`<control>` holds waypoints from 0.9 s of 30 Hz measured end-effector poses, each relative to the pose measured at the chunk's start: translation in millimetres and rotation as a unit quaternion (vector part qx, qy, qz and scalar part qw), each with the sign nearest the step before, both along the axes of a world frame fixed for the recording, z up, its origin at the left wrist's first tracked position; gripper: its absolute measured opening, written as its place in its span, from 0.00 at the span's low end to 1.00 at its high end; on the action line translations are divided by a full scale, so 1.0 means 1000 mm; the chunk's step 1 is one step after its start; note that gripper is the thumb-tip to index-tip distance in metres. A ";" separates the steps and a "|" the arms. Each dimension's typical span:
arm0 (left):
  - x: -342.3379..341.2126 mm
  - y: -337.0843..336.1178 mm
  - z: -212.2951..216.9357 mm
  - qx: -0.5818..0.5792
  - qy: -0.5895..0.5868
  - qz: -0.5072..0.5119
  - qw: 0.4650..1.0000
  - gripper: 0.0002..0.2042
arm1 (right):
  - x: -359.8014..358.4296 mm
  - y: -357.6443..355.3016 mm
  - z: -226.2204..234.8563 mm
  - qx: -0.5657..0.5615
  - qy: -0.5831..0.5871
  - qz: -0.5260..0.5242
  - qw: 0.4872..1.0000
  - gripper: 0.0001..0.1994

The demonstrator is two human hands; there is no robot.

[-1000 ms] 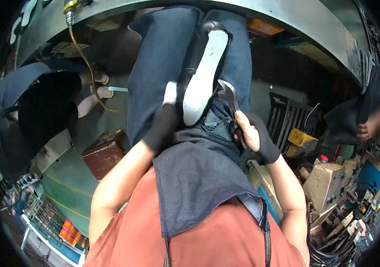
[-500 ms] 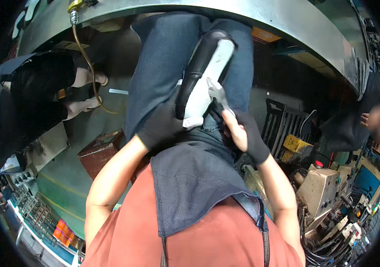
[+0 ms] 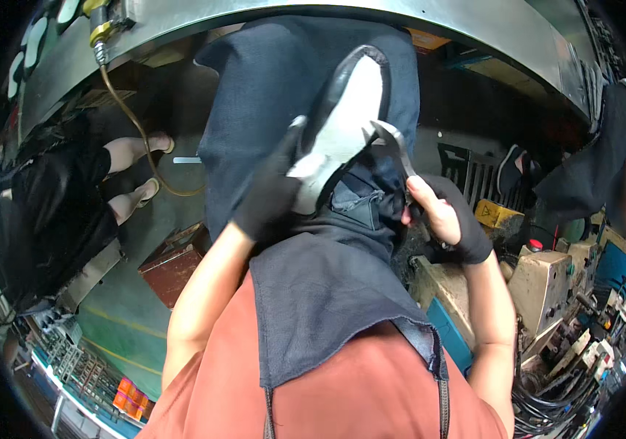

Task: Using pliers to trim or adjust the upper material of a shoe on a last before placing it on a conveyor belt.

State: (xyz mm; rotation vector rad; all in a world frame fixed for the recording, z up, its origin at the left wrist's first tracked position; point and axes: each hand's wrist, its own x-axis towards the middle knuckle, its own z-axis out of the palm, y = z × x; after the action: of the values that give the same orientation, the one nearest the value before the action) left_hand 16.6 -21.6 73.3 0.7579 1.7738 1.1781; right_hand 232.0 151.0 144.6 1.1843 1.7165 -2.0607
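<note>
A black shoe with a white sole side (image 3: 349,106) lies tilted across my lap, toe pointing away from me and underside facing up. My left hand (image 3: 269,183), in a black fingerless glove, is closed round its heel end at the left. In my right hand (image 3: 441,216), gloved the same way, I grip metal pincers (image 3: 399,146). Their jaws touch or nearly touch the shoe's right edge near the middle; exact contact is hard to make out. A dark apron (image 3: 254,88) covers my legs under the shoe.
A metal bench edge (image 3: 313,13) curves across the far side. An air tool (image 3: 99,25) with a hose (image 3: 126,110) hangs at the far left. Beside me sit a brown box (image 3: 172,267) and, at right, a machine (image 3: 543,289). People stand or sit on both sides.
The shoe has rolled so more of its white underside faces up. My right hand and the pincers have moved right, with the jaws now at the shoe's right edge.
</note>
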 end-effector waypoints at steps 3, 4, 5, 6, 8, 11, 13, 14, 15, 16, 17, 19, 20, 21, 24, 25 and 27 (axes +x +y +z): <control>0.002 -0.010 0.003 -0.003 -0.123 0.046 0.991 0.35 | -0.015 0.025 0.017 0.140 -0.010 0.192 0.971 0.22; 0.011 -0.010 0.000 0.018 -0.045 0.011 0.999 0.38 | -0.026 0.032 0.019 0.170 0.003 0.273 0.947 0.21; 0.023 -0.012 -0.003 0.038 0.033 -0.025 0.998 0.40 | -0.033 0.028 0.023 0.170 0.005 0.272 0.947 0.21; 0.026 -0.014 -0.006 0.048 0.106 -0.046 0.992 0.44 | -0.043 0.021 0.023 0.300 0.017 0.364 0.882 0.19; 0.031 -0.022 -0.016 0.046 0.060 -0.015 0.997 0.42 | -0.056 -0.002 0.029 0.488 -0.021 0.471 0.735 0.17; 0.029 -0.019 -0.036 0.011 0.138 0.006 0.990 0.42 | -0.051 0.018 -0.038 0.565 0.083 0.413 0.710 0.18; 0.030 -0.003 -0.022 0.013 0.216 -0.001 0.976 0.39 | -0.051 0.033 -0.053 0.593 0.161 0.411 0.673 0.20; 0.031 0.005 -0.016 0.025 0.231 0.019 0.972 0.39 | -0.051 0.035 -0.049 0.580 0.150 0.419 0.682 0.20; 0.032 0.012 -0.011 0.036 0.247 0.032 0.968 0.39 | -0.050 0.035 -0.046 0.565 0.137 0.423 0.695 0.21; 0.034 0.014 -0.006 0.046 0.261 0.046 0.963 0.38 | -0.052 0.036 -0.039 0.528 0.159 0.428 0.716 0.22; 0.036 0.018 -0.002 0.056 0.275 0.059 0.958 0.38 | -0.054 0.040 -0.029 0.525 0.159 0.424 0.720 0.22; 0.038 0.029 -0.001 0.082 0.302 0.083 0.946 0.38 | -0.061 0.055 -0.003 -0.054 -0.061 0.421 0.903 0.24; 0.037 0.033 -0.003 0.096 0.314 0.094 0.940 0.38 | -0.065 0.055 0.002 0.064 -0.065 0.461 0.882 0.25; 0.032 0.032 -0.018 0.091 0.315 0.092 0.940 0.38 | -0.065 0.060 0.000 0.309 0.061 0.543 0.778 0.19; 0.008 0.029 -0.048 0.087 0.106 0.109 0.985 0.40 | -0.098 0.036 0.041 0.410 -0.010 0.593 0.693 0.15; -0.003 0.016 -0.085 0.123 0.232 0.107 0.959 0.35 | -0.102 0.006 0.060 0.514 -0.018 0.580 0.631 0.14; -0.029 0.006 -0.134 0.095 0.170 0.083 0.977 0.37 | -0.098 -0.048 0.062 0.553 -0.071 0.511 0.654 0.13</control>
State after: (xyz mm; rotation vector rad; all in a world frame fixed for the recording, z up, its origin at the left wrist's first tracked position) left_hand -12.1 -15.4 -60.6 0.9869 2.0556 1.4096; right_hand 133.9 103.4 206.8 0.1999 2.6356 -0.1457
